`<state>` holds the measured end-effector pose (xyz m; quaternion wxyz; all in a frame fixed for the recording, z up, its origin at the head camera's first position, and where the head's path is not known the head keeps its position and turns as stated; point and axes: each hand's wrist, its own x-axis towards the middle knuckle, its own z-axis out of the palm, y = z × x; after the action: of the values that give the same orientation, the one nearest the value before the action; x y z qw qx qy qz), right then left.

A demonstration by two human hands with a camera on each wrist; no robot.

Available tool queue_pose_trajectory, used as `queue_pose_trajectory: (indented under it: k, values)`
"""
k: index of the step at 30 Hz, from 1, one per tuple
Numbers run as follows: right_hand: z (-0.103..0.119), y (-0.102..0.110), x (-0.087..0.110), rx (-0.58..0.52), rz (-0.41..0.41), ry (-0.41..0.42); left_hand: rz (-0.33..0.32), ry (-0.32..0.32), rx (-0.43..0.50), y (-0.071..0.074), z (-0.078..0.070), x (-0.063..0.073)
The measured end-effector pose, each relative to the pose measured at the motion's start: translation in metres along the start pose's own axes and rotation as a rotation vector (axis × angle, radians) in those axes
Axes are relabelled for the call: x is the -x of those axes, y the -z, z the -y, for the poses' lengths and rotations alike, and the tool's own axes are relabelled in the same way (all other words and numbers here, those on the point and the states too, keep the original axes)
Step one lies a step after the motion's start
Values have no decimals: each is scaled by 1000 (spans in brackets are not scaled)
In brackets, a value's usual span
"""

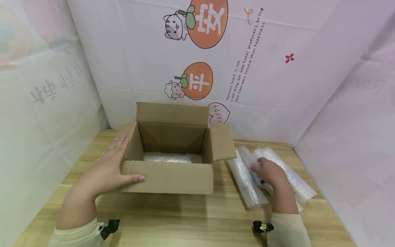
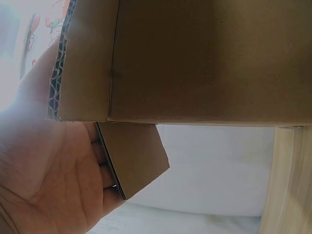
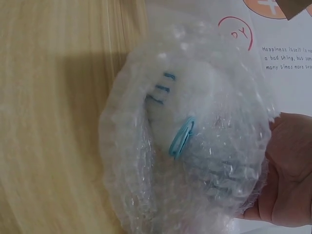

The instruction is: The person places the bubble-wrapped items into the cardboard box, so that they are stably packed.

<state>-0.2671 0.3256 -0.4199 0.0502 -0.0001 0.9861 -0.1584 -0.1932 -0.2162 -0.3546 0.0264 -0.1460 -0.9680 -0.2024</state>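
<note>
An open cardboard box (image 1: 172, 176) stands on the wooden table, flaps folded outward, with bubble wrap (image 1: 168, 158) at its bottom. My left hand (image 1: 108, 168) rests on its near left corner, fingers extended along the left flap and thumb on the front flap. In the left wrist view the fingers pass behind a flap (image 2: 134, 156). To the right of the box, my right hand (image 1: 271, 173) grips a bubble-wrapped bundle (image 3: 214, 141). Through the wrap shows something white with dark blue stitch-like marks and a teal loop; its kind is unclear.
More bubble-wrapped bundles lie on either side of the held one, a long one (image 1: 245, 183) nearer the box and another (image 1: 293, 175) farther right. Printed white cloth (image 1: 259, 113) hangs behind the wooden table (image 1: 185, 219) and along both sides.
</note>
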Motion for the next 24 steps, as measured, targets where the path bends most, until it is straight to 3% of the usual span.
queue_pose_trajectory:
  k: [24]
  values:
    - [-8, 26, 14, -41, -107, -35, -4, -9, 2, 1, -2, 0]
